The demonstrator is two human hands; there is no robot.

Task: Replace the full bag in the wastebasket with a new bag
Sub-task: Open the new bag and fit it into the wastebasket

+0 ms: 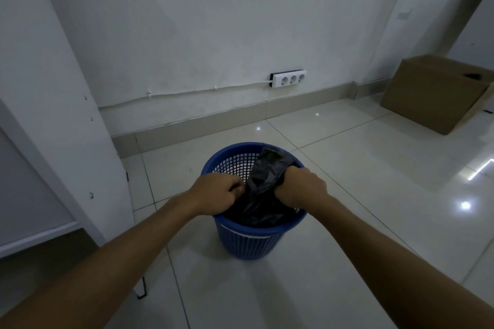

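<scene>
Two hands (217, 193) (302, 185) gripping black bag (263, 192), blue wastebasket (248, 244)

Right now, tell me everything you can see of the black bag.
The black bag is thin, crinkled, glossy plastic, bunched rather than spread, sitting inside the blue mesh wastebasket and rising over its far right rim. The right hand grips a bunched fold; the left hand pinches its left edge.

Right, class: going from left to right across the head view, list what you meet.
White cabinet panel → left hand → black plastic bag in the blue mesh wastebasket → right hand → brown cardboard box.
</scene>
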